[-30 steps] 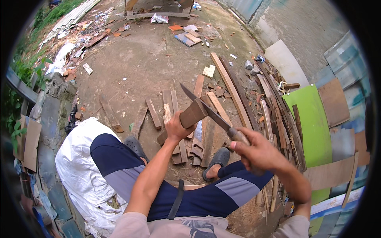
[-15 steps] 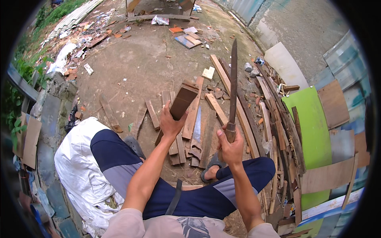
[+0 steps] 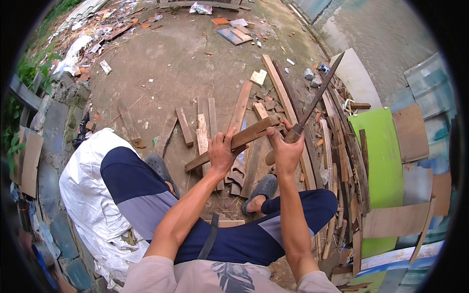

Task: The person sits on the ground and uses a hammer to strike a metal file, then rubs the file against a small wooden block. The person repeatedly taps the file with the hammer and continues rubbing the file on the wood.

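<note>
My left hand point(image 3: 222, 155) is wrapped round a short brown wooden block point(image 3: 254, 133), which slants up to the right in front of my knees. In my right hand point(image 3: 287, 154) is a machete point(image 3: 318, 93) with a long dark blade and a wooden handle. The blade points up and to the far right. The block's right end reaches the fingers of my right hand beside the handle; whether they press on it, I cannot tell. Below the block, several loose wood strips point(image 3: 202, 139) lie on the ground between my feet.
A long pile of wood slats point(image 3: 349, 166) runs along my right, beside a green panel point(image 3: 383, 171). White cloth point(image 3: 93, 195) lies by my left leg, next to a low block wall point(image 3: 56, 156). Ahead, boards point(image 3: 234, 35) and scattered rubbish lie on the dirt ground.
The block has swung from steeply upright to a shallow slant, its far end now close to my right hand. The machete has tipped from nearly vertical over to the right.
</note>
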### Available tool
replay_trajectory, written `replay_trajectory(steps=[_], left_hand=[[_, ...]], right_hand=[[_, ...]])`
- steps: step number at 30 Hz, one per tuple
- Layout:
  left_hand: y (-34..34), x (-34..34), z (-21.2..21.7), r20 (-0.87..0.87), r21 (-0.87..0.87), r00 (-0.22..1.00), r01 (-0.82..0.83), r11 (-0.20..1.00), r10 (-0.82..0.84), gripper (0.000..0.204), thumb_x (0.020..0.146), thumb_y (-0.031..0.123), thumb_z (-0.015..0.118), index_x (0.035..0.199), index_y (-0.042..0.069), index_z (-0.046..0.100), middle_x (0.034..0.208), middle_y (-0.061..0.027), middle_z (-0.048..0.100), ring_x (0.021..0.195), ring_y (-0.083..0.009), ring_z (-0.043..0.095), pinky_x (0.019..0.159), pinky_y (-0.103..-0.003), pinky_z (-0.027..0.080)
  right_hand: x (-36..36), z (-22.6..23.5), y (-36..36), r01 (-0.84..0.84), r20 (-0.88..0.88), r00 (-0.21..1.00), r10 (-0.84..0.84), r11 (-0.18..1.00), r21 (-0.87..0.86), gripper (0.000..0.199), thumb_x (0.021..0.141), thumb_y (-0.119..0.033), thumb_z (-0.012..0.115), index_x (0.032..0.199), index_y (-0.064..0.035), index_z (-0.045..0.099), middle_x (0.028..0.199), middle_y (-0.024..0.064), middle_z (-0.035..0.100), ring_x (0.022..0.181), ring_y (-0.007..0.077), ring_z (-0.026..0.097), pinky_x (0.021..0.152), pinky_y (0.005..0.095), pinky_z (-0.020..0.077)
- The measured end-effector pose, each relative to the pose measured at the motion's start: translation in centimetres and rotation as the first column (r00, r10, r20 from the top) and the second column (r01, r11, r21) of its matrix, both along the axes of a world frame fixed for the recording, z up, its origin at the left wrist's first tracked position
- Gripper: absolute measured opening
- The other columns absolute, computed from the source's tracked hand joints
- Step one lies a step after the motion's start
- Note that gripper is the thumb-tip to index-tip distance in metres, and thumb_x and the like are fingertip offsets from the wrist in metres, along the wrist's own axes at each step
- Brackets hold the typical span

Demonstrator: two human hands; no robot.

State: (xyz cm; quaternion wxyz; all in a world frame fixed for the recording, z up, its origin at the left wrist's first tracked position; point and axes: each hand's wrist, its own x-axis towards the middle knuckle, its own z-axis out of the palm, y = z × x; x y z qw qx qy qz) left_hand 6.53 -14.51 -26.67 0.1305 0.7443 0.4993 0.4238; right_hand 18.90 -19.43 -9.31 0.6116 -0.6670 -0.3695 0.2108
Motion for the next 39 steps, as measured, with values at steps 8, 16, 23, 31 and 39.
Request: replay_trajectory(steps=[8,16,23,31,39], left_hand=[[1.2,0.2,-0.2,0.022,0.040,0.996,0.084,0.996,-0.085,0.063,0.080,0.051,0.081,0.126,0.017,0.056,0.093,-0.0060,0.055,0.088,-0.0277,0.058,0.074,-0.044,0.046],[1.9,0.4,0.5,0.014,0.017,0.997,0.074,0.997,-0.074,0.060,0.077,0.046,0.087,0.118,0.011,0.059,0.087,-0.0068,0.061,0.082,-0.0298,0.062,0.072,-0.045,0.050],[3.0,0.1,0.0,0.085,0.009,0.988,0.126,0.992,-0.126,0.061,0.078,0.054,0.083,0.119,0.014,0.062,0.091,-0.0062,0.060,0.086,-0.0282,0.062,0.075,-0.044,0.050],[5.3,-1.6,3.6,0.453,-0.332,0.777,0.602,0.727,-0.437,0.087,0.076,0.075,0.074,0.127,0.005,0.065,0.109,-0.0152,0.071,0.101,-0.0305,0.069,0.087,-0.043,0.053],[5.7,-3.3,6.0,0.558,-0.337,0.727,0.640,0.691,-0.401,0.098,0.080,0.086,0.060,0.130,0.001,0.062,0.108,-0.0192,0.072,0.101,-0.0292,0.070,0.087,-0.040,0.054]], right_hand=[[1.4,-1.6,0.2,0.013,-0.017,1.000,-0.012,0.999,0.050,0.050,0.084,-0.026,0.089,0.110,-0.0011,0.054,0.127,0.0155,0.063,0.107,0.0165,0.058,0.097,0.0305,0.0472],[0.0,-3.9,1.9,0.133,-0.098,0.989,-0.112,0.961,0.242,0.046,0.087,-0.017,0.086,0.112,-0.0021,0.051,0.127,0.0147,0.062,0.110,0.0171,0.058,0.098,0.0298,0.0461],[0.5,-3.7,2.3,0.140,-0.037,0.990,-0.136,0.983,0.123,0.044,0.086,-0.014,0.085,0.111,-0.0038,0.051,0.127,0.0145,0.064,0.110,0.0176,0.060,0.099,0.0310,0.0473],[2.3,-2.9,2.5,-0.074,-0.177,0.978,0.108,0.979,0.189,0.044,0.084,-0.015,0.088,0.107,-0.0043,0.052,0.132,0.0221,0.064,0.111,0.0184,0.064,0.095,0.0306,0.0523],[1.1,-1.6,3.1,-0.376,-0.244,0.875,0.417,0.905,0.198,0.046,0.086,-0.026,0.085,0.108,-0.0033,0.052,0.149,0.0297,0.050,0.139,0.0267,0.050,0.110,0.0364,0.0461]])
